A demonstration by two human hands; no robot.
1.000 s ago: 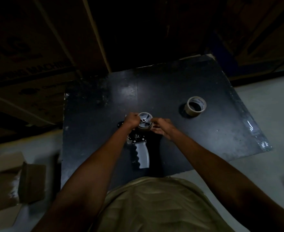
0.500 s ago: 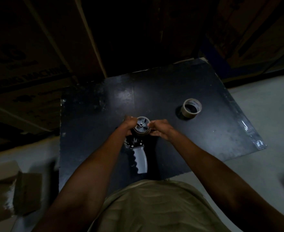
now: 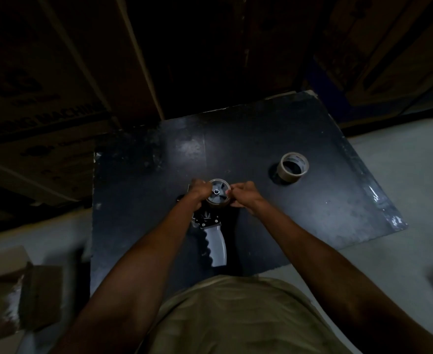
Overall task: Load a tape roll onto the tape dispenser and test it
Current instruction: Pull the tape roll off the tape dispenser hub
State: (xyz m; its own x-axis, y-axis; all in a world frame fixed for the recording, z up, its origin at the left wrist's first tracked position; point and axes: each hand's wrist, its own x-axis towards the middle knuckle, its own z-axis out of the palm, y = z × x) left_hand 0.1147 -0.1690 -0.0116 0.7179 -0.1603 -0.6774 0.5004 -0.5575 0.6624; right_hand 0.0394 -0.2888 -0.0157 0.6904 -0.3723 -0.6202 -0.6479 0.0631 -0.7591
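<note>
A hand-held tape dispenser [image 3: 216,247] with a grey ridged handle lies flat on the black board [image 3: 312,221], handle toward me. A brown tape roll [image 3: 219,194] sits on its grey spoked hub. My left hand [image 3: 197,194] grips the roll's left side, covering the dispenser's front end. My right hand [image 3: 243,198] pinches the roll's right edge with closed fingers. A second, beige tape roll [image 3: 293,166] lies apart on the board to the right.
The board rests on a pale floor [image 3: 401,251]. Stacked cardboard boxes [image 3: 57,85] stand behind it in the dark. An open small carton [image 3: 8,300] sits on the floor at lower left.
Both hands stay on the roll at the hub with only slight shifts of the fingers. The view has shifted a little; the spare roll has not moved.
</note>
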